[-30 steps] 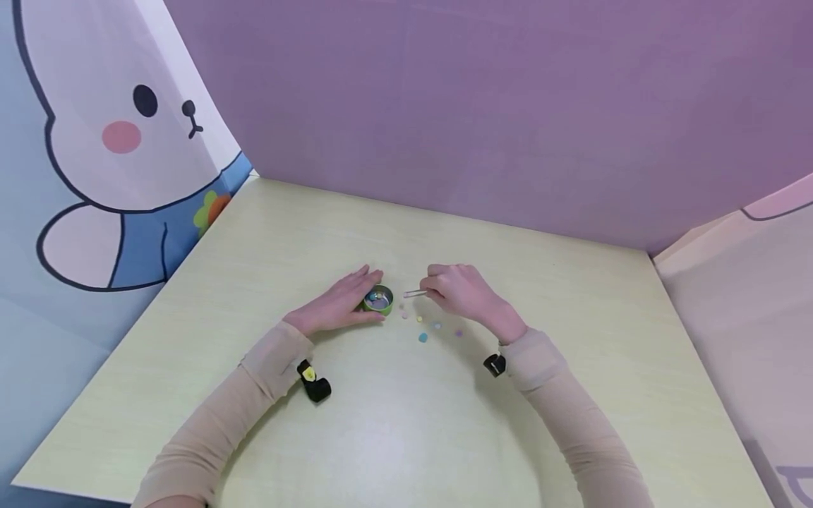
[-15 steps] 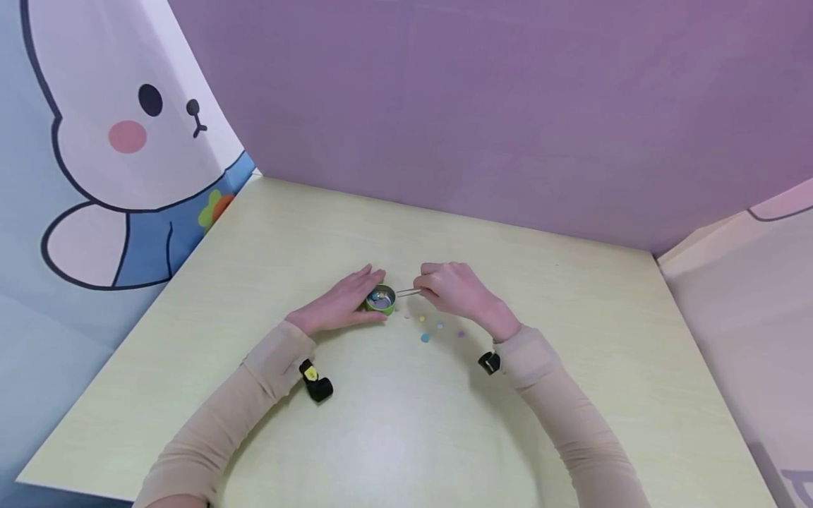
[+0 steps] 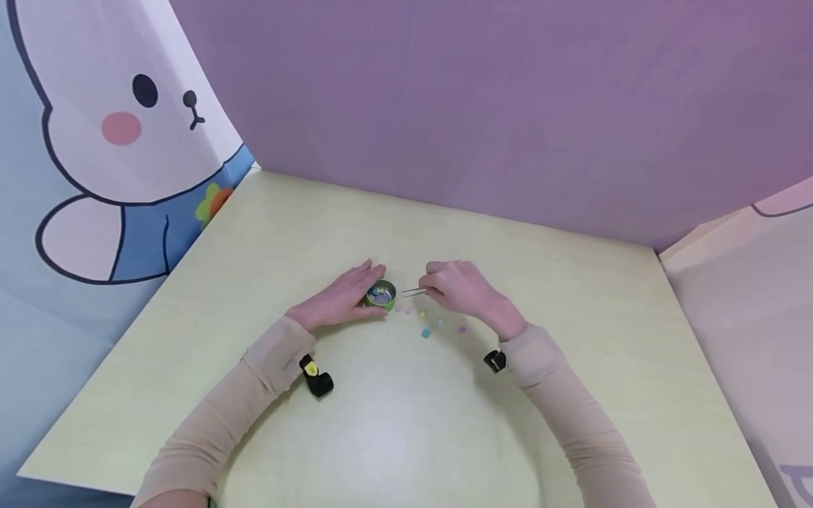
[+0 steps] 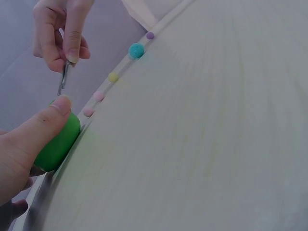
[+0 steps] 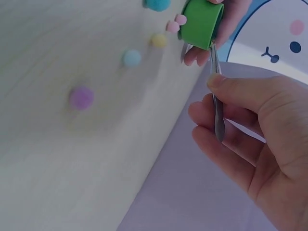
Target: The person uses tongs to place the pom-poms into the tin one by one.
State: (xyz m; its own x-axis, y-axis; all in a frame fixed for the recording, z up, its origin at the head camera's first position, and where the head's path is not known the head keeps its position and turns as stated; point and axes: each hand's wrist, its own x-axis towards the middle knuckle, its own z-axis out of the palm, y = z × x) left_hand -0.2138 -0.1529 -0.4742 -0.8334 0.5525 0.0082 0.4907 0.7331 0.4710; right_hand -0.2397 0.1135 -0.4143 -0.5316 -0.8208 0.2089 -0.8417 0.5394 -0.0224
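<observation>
Pinching tweezers [image 5: 219, 122], right hand [image 3: 460, 288] hung right of green cup [image 5: 199, 24]; left hand [image 3: 339, 300] held cup. Pompoms [image 4: 136, 50] lay near-right of cup: probably light, squashy, prone to roll, best nipped gently mid-body.

Shiny metal tweezers [image 5: 219, 115], smooth green tin [image 5: 198, 23], fuzzy pompoms [image 5: 82, 97]
</observation>
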